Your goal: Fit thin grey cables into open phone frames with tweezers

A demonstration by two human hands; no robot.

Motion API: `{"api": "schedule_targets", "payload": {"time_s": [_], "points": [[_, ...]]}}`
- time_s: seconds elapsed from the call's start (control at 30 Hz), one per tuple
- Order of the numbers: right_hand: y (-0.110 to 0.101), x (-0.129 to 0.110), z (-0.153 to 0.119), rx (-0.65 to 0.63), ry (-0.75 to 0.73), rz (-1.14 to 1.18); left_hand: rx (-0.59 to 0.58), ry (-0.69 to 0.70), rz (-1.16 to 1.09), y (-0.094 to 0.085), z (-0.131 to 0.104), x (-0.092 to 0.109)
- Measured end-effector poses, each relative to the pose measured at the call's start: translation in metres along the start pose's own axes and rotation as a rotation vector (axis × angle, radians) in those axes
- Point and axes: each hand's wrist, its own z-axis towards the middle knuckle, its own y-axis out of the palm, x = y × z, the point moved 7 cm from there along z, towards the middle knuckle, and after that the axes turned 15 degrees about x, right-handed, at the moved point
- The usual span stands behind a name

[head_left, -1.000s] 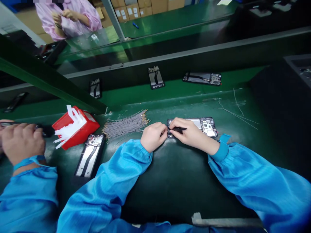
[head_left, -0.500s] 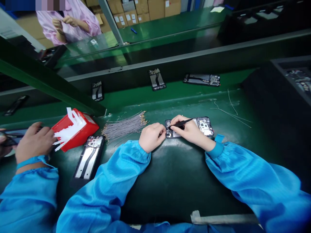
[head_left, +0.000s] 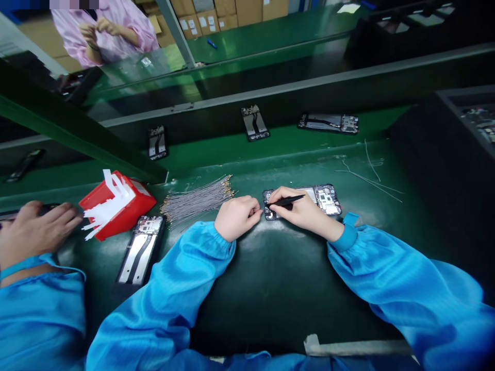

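Note:
An opened phone [head_left: 328, 200] lies flat on the green bench, its inner boards and silver plate facing up. Over its left half is my right hand [head_left: 299, 208], closed around black tweezers [head_left: 288, 201]; the working tips at the phone's left end are largely covered by fingers. My left hand [head_left: 238, 216] rests at that same end, fingers curled together beside the phone's edge. Whatever its fingertips pinch, if anything, is hidden. Left of this hand lies a bundle of thin grey cables [head_left: 197, 201] with gold-coloured ends.
A red bin [head_left: 145, 198] holds white paper strips [head_left: 110, 203]. Beside it sits another opened phone [head_left: 141, 250]. More phones [head_left: 255, 123] lie along the back strip. Loose cables [head_left: 367, 180] are at right, near a black box [head_left: 429, 154]. A co-worker's hand [head_left: 34, 229] is at far left.
My left hand has shifted slightly left, away from the phone's edge. The tweezers are tilted a little flatter in my right hand. The co-worker's hand moved left.

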Motion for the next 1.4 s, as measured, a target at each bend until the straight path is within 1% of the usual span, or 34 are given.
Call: {"api": "schedule_targets", "payload": {"time_s": [0.07, 0.13, 0.2, 0.27, 0.37, 0.4, 0.43, 0.5, 0.57, 0.67, 0.73, 0.8, 0.9, 1.0, 1.1, 1.17, 1.27, 1.4], "points": [[0.003, -0.005, -0.001, -0.006, -0.042, 0.005, -0.107, 0.055, -0.030, 0.003, -0.003, 0.005], [0.003, -0.010, -0.001, -0.017, -0.078, 0.026, -0.189, 0.176, -0.100, 0.005, -0.008, 0.015], [-0.006, -0.012, -0.002, 0.017, -0.100, 0.030, -0.207, 0.316, -0.133, 0.005, -0.013, 0.027], [-0.030, -0.008, -0.004, 0.134, -0.110, -0.052, -0.143, 0.421, -0.058, 0.004, -0.017, 0.035], [-0.082, 0.006, -0.016, 0.387, -0.095, -0.355, 0.019, 0.533, 0.140, 0.002, -0.020, 0.046], [-0.096, 0.011, -0.022, 0.434, -0.072, -0.452, 0.063, 0.571, 0.180, 0.002, -0.021, 0.051], [-0.107, 0.017, -0.028, 0.453, -0.043, -0.513, 0.095, 0.611, 0.199, 0.002, -0.022, 0.056], [-0.116, 0.024, -0.039, 0.428, 0.016, -0.540, 0.132, 0.677, 0.197, 0.002, -0.024, 0.065], [-0.112, 0.024, -0.047, 0.362, 0.064, -0.455, 0.145, 0.700, 0.185, 0.003, -0.023, 0.072], [-0.098, 0.018, -0.052, 0.265, 0.115, -0.242, 0.130, 0.696, 0.170, 0.005, -0.020, 0.076], [-0.092, 0.013, -0.053, 0.227, 0.135, -0.128, 0.107, 0.703, 0.170, 0.009, -0.019, 0.079], [-0.091, 0.011, -0.055, 0.214, 0.155, -0.072, 0.094, 0.720, 0.170, 0.013, -0.017, 0.082], [-0.090, 0.014, -0.063, 0.179, 0.195, -0.058, 0.091, 0.736, 0.153, 0.018, -0.013, 0.086], [-0.088, 0.016, -0.068, 0.155, 0.207, -0.096, 0.118, 0.706, 0.127, 0.021, -0.006, 0.089], [-0.089, 0.018, -0.070, 0.198, 0.242, -0.125, 0.162, 0.674, 0.114, 0.022, -0.002, 0.091], [-0.089, 0.018, -0.069, 0.224, 0.260, -0.088, 0.176, 0.659, 0.104, 0.023, -0.001, 0.092], [-0.089, 0.017, -0.069, 0.229, 0.284, -0.025, 0.176, 0.641, 0.080, 0.023, -0.001, 0.092], [-0.088, 0.017, -0.069, 0.215, 0.318, -0.019, 0.166, 0.626, 0.063, 0.022, -0.002, 0.091]]}}
